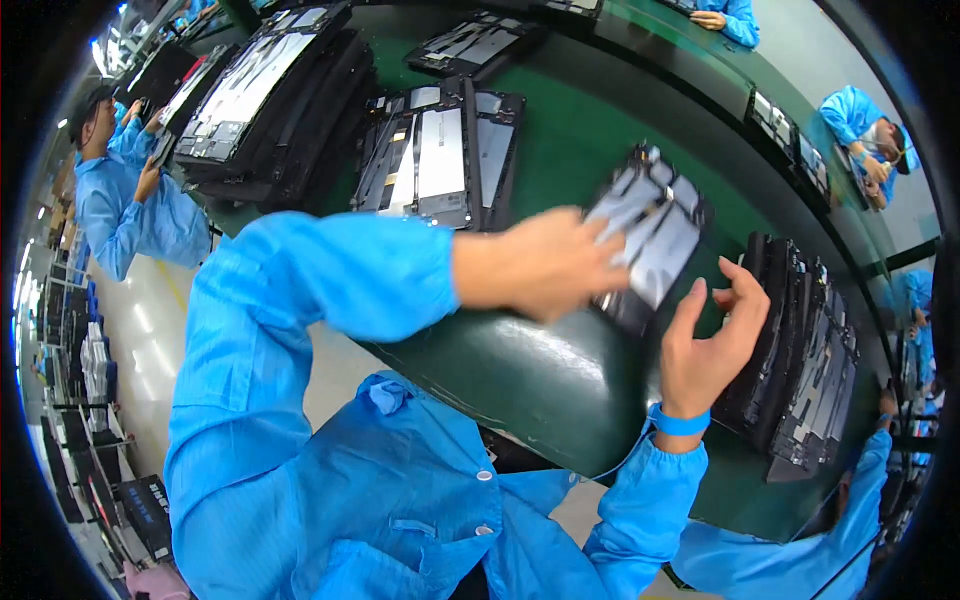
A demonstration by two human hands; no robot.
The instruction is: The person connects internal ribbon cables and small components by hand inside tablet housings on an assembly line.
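An opened tablet [650, 235] with silver battery packs and a black frame lies tilted on the green table in front of me. Over its left edge reaches my left hand [550, 262], its fingers smeared by motion, so I cannot see whether they grip anything. My right hand [715, 340] is raised beside the tablet's lower right corner, thumb and fingers apart with nothing between them. A blue strap [682, 422] circles that wrist. Close to its right stands a leaning stack of similar opened tablets [815, 370].
More opened tablets [430, 160] are piled left of centre, with a taller stack [255, 90] beyond. Another tablet [475, 42] lies farther back on the green table [570, 110]. Co-workers in blue work at the left [140, 205], far right [865, 125] and lower right [780, 565].
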